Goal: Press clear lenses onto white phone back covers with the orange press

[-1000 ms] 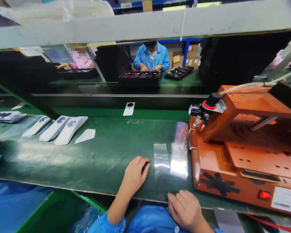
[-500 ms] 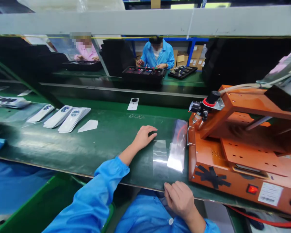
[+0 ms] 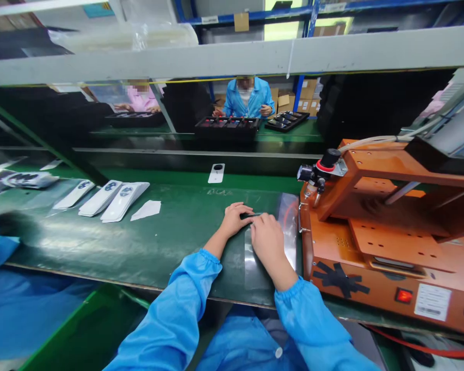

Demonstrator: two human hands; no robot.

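Observation:
My left hand [image 3: 235, 220] and my right hand [image 3: 267, 239] meet over the green work mat [image 3: 193, 242]. Both have curled fingers, with the fingertips pressed together around something thin and dark-edged that I cannot make out. Under and beside my right hand lies a clear plastic sheet [image 3: 255, 273], partly covered by that hand. A second clear film strip [image 3: 290, 211] with a red mark rests just to the right, next to the machine.
An orange press machine [image 3: 348, 237] stands at the right. White printed cards [image 3: 123, 202] lie stacked at the left, near a torn white paper [image 3: 147, 210]. One white card [image 3: 216, 173] lies at the back. A co-worker's sleeve [image 3: 0, 239] reaches in from the left; people sit opposite.
My right hand has moved up from the table's front edge to join my left hand over the clear sheet. The left hand has shifted little. The camera view has tilted up slightly.

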